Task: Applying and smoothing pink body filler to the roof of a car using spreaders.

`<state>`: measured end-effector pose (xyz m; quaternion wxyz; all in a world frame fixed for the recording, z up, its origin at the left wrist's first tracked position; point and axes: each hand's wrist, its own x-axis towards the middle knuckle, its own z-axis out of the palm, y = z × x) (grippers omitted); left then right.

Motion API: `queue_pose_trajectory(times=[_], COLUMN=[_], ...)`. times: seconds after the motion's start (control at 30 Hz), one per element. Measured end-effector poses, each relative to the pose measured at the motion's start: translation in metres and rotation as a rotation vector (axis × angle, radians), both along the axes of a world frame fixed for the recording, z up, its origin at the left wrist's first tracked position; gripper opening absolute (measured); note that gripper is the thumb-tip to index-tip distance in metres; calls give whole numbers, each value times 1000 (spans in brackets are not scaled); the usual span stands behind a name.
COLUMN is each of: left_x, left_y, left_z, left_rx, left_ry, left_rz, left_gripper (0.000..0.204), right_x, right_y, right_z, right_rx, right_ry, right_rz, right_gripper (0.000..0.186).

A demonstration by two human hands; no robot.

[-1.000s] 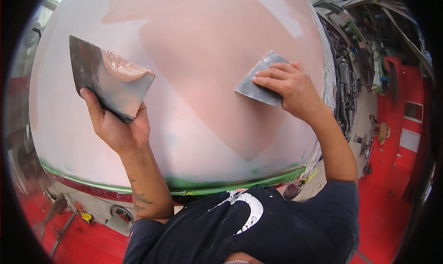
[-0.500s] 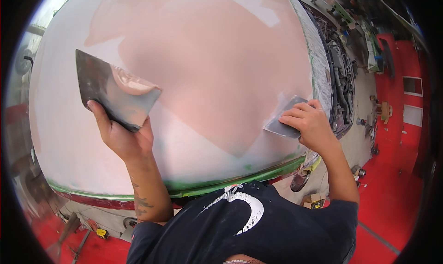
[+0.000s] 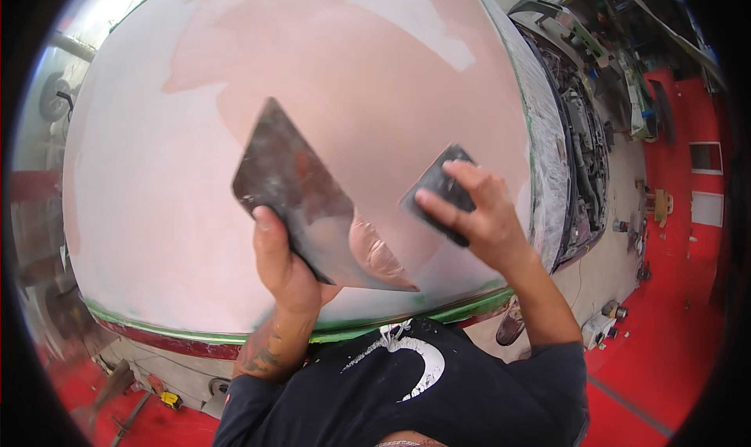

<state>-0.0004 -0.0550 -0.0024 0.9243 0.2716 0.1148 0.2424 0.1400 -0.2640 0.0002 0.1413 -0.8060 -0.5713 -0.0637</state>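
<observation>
My left hand grips a broad metal plate, tilted over the middle of a white panel patched with pink filler. A mound of glossy pink paste lies along the plate's lower right part. Just right of it my right hand holds a smaller dark spreader blade, fingers spread on its face. Whether the blade touches the panel I cannot tell. Green masking tape runs along the panel's near edge.
Plastic sheeting borders the panel's right edge, beside an exposed engine bay. Beyond lie red flooring and scattered parts. A yellow tool lies low at the left, and a wheel stands at the far left.
The plate has swung rightward and turned, bringing its paste to the lower right. My right hand went down to the panel's right side, then came back left beside the plate.
</observation>
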Motion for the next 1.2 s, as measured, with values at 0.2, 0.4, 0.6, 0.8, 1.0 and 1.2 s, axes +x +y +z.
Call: queue_pose_trajectory(times=[0.2, 0.4, 0.6, 0.8, 1.0, 1.2], left_x=[-7, 0, -10, -5, -10, -8], left_y=[45, 53, 66, 64, 68, 68], left_z=[-4, 5, -9, -6, -11, -5], left_rx=[124, 60, 54, 36, 47, 12], left_ry=[-105, -8, -124, -37, -42, -24], left_rz=[209, 379, 324, 366, 362, 380], left_gripper=[53, 51, 55, 54, 51, 45], right_x=[110, 178, 187, 169, 133, 86], right_y=[75, 194, 249, 228, 163, 93], right_z=[-4, -38, -34, -21, -19, -5], right_rx=[132, -5, -141, -221, -172, -193], right_ry=[-66, -92, -53, 45, 83, 121], right_rz=[-128, -60, -73, 25, 164, 163], right_gripper=[51, 44, 50, 50, 46, 37])
